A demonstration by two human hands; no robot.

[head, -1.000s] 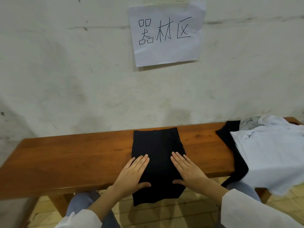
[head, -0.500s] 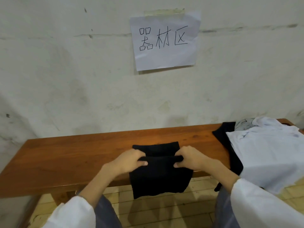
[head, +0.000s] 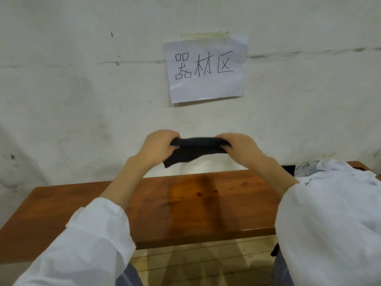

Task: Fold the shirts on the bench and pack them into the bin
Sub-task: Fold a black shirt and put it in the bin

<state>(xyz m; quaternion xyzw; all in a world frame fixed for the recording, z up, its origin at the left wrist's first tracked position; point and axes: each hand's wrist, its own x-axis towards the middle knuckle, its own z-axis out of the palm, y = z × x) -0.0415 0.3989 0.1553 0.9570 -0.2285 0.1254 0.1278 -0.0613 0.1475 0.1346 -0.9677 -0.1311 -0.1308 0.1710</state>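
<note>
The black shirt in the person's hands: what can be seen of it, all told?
The black shirt is soft, plain dark cloth, folded into a compact bundle. It is held in the air above the wooden bench, not touching it. The left hand grips its left end, the right hand its right end, so the top edge runs roughly level while a lower corner sags at the left. No print shows.

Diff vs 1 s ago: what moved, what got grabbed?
The black shirt, flat on the bench under open palms, was folded over, then gripped at both ends by the left hand and right hand and lifted clear. The shirt pile at the right end stayed put.
</note>
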